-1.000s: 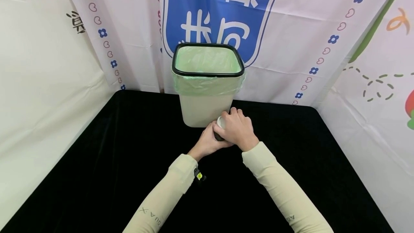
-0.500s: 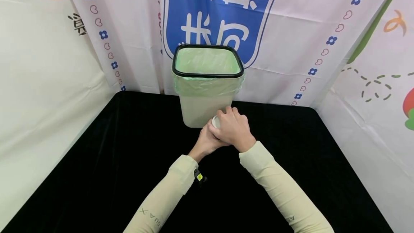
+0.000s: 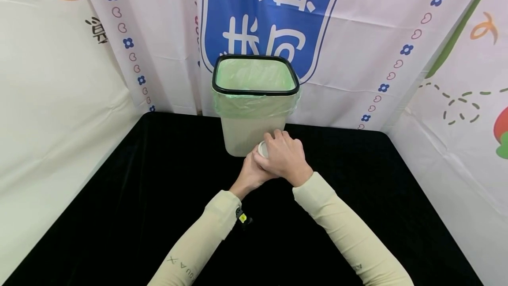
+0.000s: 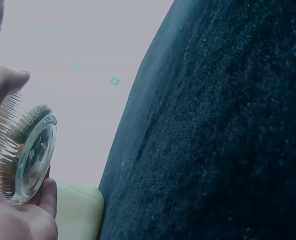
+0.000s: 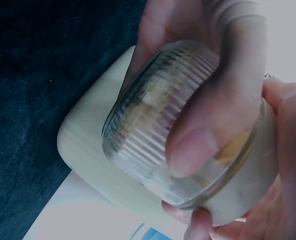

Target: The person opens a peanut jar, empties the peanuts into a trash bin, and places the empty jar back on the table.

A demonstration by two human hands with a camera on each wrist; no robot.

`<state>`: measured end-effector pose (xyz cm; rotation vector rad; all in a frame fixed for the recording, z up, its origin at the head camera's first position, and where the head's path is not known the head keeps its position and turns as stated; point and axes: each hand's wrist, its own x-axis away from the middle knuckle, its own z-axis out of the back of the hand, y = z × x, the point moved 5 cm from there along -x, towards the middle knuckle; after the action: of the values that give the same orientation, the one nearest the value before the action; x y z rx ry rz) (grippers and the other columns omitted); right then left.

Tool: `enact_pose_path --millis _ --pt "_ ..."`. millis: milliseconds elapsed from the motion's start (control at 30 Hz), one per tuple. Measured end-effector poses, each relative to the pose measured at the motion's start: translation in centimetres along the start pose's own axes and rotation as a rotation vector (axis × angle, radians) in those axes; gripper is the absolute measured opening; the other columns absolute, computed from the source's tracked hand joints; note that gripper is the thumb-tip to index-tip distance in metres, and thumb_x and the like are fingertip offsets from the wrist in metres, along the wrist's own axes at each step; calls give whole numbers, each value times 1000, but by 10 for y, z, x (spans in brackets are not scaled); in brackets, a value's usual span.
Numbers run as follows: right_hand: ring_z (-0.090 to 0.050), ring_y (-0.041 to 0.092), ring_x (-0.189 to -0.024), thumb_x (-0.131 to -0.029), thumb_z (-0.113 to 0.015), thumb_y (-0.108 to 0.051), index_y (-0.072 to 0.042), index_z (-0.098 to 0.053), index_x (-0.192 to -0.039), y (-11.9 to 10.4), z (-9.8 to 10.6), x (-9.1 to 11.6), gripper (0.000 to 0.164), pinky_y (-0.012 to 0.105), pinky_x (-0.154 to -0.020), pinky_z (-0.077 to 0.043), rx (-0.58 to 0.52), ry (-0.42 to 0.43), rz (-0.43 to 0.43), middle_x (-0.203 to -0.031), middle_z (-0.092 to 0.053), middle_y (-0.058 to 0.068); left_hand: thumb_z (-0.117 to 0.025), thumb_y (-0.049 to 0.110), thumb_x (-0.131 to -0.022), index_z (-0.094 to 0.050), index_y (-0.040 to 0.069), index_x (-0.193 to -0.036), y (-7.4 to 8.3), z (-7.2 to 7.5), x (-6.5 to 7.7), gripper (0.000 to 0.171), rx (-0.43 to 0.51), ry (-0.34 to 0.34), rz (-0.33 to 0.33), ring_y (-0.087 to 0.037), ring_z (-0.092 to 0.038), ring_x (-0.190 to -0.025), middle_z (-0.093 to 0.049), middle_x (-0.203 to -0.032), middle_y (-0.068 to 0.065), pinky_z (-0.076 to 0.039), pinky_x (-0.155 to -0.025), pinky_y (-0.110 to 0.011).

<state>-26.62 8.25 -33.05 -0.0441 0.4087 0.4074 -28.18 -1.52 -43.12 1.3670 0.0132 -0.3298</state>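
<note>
Both hands are on a ribbed clear glass jar [image 5: 152,115] with a white lid [image 3: 262,149]. My left hand [image 3: 250,172] grips the glass body, its thumb pressed along the ribs in the right wrist view. My right hand [image 3: 283,156] is curled over the lid from above. Something yellowish-brown shows through the glass. The jar is tilted, with its round glass base [image 4: 38,157] facing outward in the left wrist view. In the head view the hands hide most of the jar.
A cream bin [image 3: 246,133] with a black rim and green liner stands right beyond the hands. Black cloth [image 3: 178,189] covers the table. Printed white curtains [image 3: 357,47] enclose the back and sides.
Both hands and the jar have shifted slightly left and tilted. The dark part of the jar seen between the hands earlier is now covered, and the right hand stays on the lid.
</note>
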Motion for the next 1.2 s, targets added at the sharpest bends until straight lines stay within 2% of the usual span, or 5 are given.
enact_pose_path --millis 267,567,900,1200 --pt "-67 33 -78 -97 -60 -49 -10 -71 -96 -3 3 2 40 49 -53 -57 9 14 40 -91 -68 13 -92 10 -78 -45 11 -155 5 2 4 91 49 -31 -14 -33 -61 -131 -59 -148 -13 -54 -110 -51" --pt "-67 32 -75 -95 -63 -50 -10 -72 -94 -8 8 4 41 47 -51 -57 36 91 94 -87 -68 12 -91 5 -78 -46 11 -154 10 5 8 89 81 -33 -29 -33 -61 -130 -60 -148 -14 -54 -110 -50" --pt "-67 30 -76 -94 -63 -51 -10 -73 -96 -13 10 6 42 45 -51 -57 36 86 123 -89 -68 11 -89 3 -80 -48 12 -154 12 9 12 86 114 -44 -50 -33 -61 -131 -59 -149 -14 -54 -109 -48" --pt "-66 30 -76 -96 -61 -54 -10 -74 -99 -16 12 6 46 43 -48 -55 44 75 156 -88 -68 10 -87 6 -83 -41 16 -159 13 12 14 89 109 -67 -24 -33 -55 -139 -53 -155 -11 -50 -115 -52"
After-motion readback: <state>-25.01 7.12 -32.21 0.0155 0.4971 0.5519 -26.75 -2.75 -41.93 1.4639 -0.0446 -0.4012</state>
